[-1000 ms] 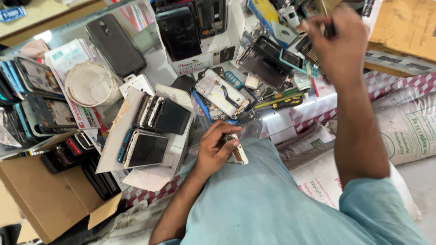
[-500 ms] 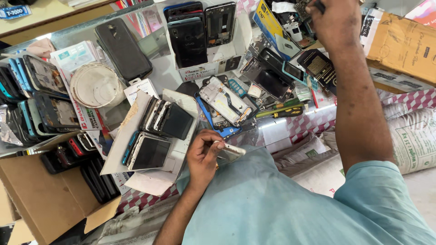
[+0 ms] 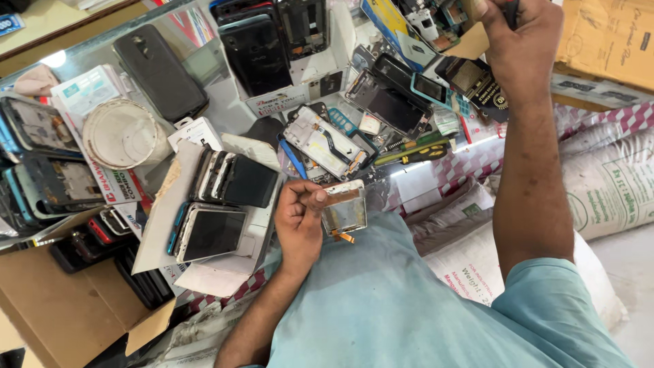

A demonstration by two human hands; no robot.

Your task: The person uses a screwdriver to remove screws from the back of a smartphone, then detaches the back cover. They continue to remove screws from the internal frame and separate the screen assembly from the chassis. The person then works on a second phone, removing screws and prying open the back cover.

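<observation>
My left hand (image 3: 298, 219) grips a small phone screen part (image 3: 344, 208) with an orange flex cable hanging from it, held just above my light blue shirt at the table's front edge. An opened phone with its board showing (image 3: 325, 144) lies on the table right behind that hand. My right hand (image 3: 514, 37) is raised far out over the back right of the table, closed around a dark thin tool (image 3: 511, 8), above a pile of phone frames and screens (image 3: 409, 88).
Stacks of phones (image 3: 228, 180) lie on white cardboard at the left. A round white lid (image 3: 119, 133), a black phone back (image 3: 160, 71), and a yellow-green screwdriver (image 3: 412, 151) lie on the table. A brown carton (image 3: 54, 307) sits front left; printed sacks (image 3: 606, 184) right.
My right hand has stayed at the far right of the table while the view shifted. My left hand has turned the screen part so its flat face shows more.
</observation>
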